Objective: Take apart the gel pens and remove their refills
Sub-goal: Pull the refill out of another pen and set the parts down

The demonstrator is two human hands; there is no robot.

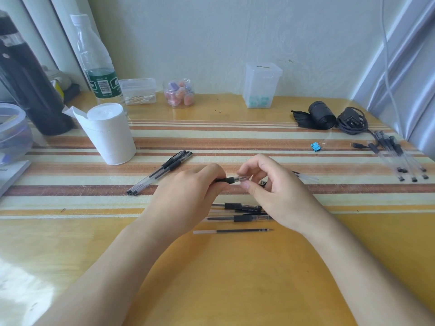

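Observation:
My left hand [188, 196] is closed around the barrel of a gel pen [229, 179], whose black grip and clear tip stick out to the right. My right hand [270, 184] pinches that clear tip between thumb and forefinger. Two whole capped pens [160, 172] lie side by side to the left. Under my hands rest pen parts [244, 211] and one bare refill [233, 231]. Several clear pen barrels [400, 158] lie at the far right. Something thin and clear [306, 176] pokes out behind my right hand.
A paper towel roll [108, 132], water bottle [96, 62], black flask [26, 74], three clear plastic containers [261, 85] and a bowl [11, 130] stand along the back and left. A blue binder clip [316, 146], black roll [321, 115] and cable bundle [352, 121] sit at right.

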